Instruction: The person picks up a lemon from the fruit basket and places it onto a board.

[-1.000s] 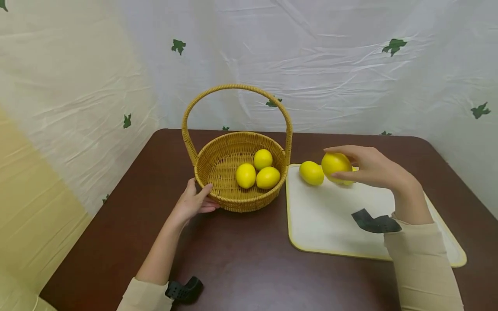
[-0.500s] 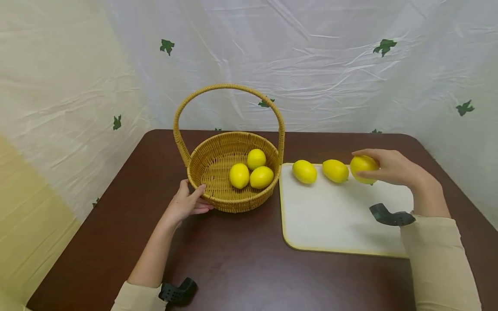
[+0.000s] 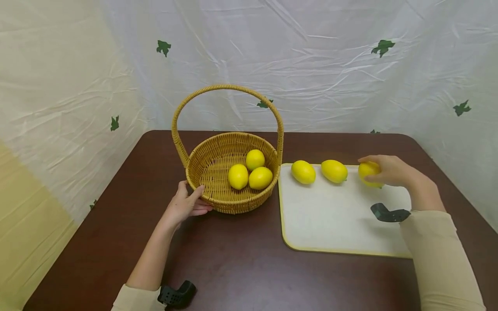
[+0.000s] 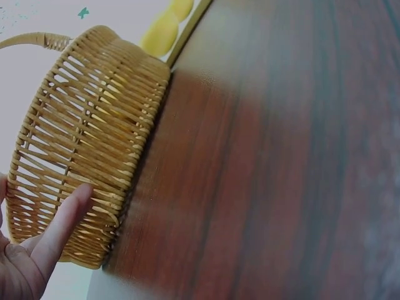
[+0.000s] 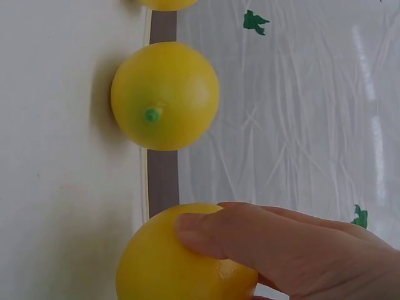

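My right hand [image 3: 397, 172] grips a yellow lemon [image 3: 368, 173] between thumb and fingers, at the far right of a white board [image 3: 342, 216]. To its left on the board lie a second lemon [image 3: 334, 171] and a third lemon [image 3: 303, 172]. The right wrist view shows the gripped lemon [image 5: 175, 262] under my thumb, with another lemon [image 5: 165, 97] apart from it, its green tip showing. My left hand [image 3: 184, 204] holds the near-left rim of a wicker basket [image 3: 241, 203], thumb over the rim and fingers against the outer wall. Three lemons [image 3: 238, 176] sit inside the basket's right half.
The basket's tall arched handle [image 3: 227, 87] stands upright. Basket and board rest side by side on a dark brown table [image 3: 241, 259]. A pale curtain [image 3: 311, 77] with green leaf shapes hangs behind the table and along its sides.
My right hand has carried its lemon rightward and lowered it to the board's far side, uncovering the lemon behind it. My left hand stays on the basket rim. The head view has shifted slightly.
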